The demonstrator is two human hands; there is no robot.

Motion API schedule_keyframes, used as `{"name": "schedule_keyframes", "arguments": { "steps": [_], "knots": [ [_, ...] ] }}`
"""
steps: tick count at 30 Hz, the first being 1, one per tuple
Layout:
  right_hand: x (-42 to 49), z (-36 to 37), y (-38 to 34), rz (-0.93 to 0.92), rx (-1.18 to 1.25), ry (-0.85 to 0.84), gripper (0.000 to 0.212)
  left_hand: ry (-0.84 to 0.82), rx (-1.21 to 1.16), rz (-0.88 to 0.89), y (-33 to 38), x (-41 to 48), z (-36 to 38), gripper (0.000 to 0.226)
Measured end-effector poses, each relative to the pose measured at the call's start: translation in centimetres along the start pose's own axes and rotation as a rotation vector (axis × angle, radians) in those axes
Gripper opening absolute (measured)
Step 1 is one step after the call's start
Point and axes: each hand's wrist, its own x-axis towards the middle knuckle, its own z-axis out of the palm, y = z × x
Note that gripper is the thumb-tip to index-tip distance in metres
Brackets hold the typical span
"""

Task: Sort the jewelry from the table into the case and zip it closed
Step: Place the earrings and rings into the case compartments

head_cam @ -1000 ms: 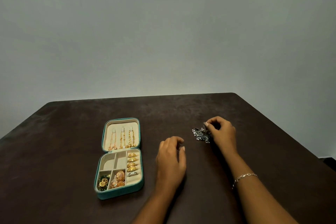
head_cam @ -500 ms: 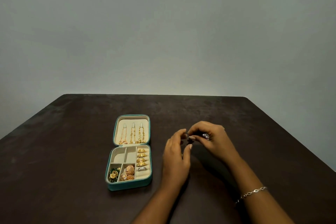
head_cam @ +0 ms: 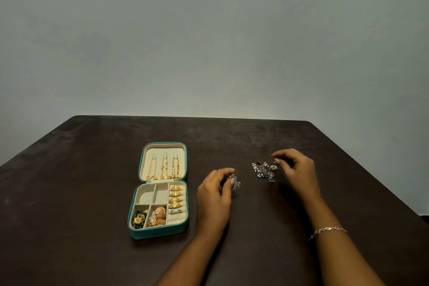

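Observation:
A teal jewelry case (head_cam: 160,232) lies open on the dark table (head_cam: 92,169). Its lid holds three gold chains (head_cam: 163,167). Gold rings (head_cam: 176,196) fill the right slot of the base, and gold earrings (head_cam: 157,215) sit in the front compartments. My left hand (head_cam: 216,195) pinches a small silver earring (head_cam: 235,182) to the right of the case. A pile of silver jewelry (head_cam: 264,170) lies further right on the table. My right hand (head_cam: 297,169) hovers at the pile's right edge with curled fingertips touching it; whether it grips a piece is unclear.
The table's right edge (head_cam: 376,183) runs diagonally close to my right forearm, which wears a silver bracelet (head_cam: 327,231). A plain grey wall (head_cam: 209,42) stands behind the table's far edge.
Both hands met at the centre half a second ago. My left hand now holds a silver earring, and my right hand has gone back right to the silver pile.

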Motion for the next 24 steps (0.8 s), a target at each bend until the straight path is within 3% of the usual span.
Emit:
{"name": "schedule_keyframes", "arguments": {
  "steps": [3, 5, 14, 24],
  "knots": [
    [0.4, -1.1, 3.2, 0.261, -0.086, 0.138, 0.012, -0.018, -0.029, -0.034, 0.3, -0.1, -0.1, 0.019],
    [0.8, -0.9, 4.3, 0.341, -0.140, 0.110, 0.012, -0.022, -0.034, -0.045, 0.3, -0.1, 0.0, 0.017],
    [2.5, 0.3, 4.9, 0.258, -0.534, -0.212, 0.026, -0.026, -0.034, -0.077, 0.2, -0.2, 0.1, 0.011],
    [3.0, 0.7, 4.9, 0.196, -0.553, -0.239, 0.027, -0.032, -0.022, -0.090, 0.0, -0.1, 0.2, 0.013]
  ]
}}
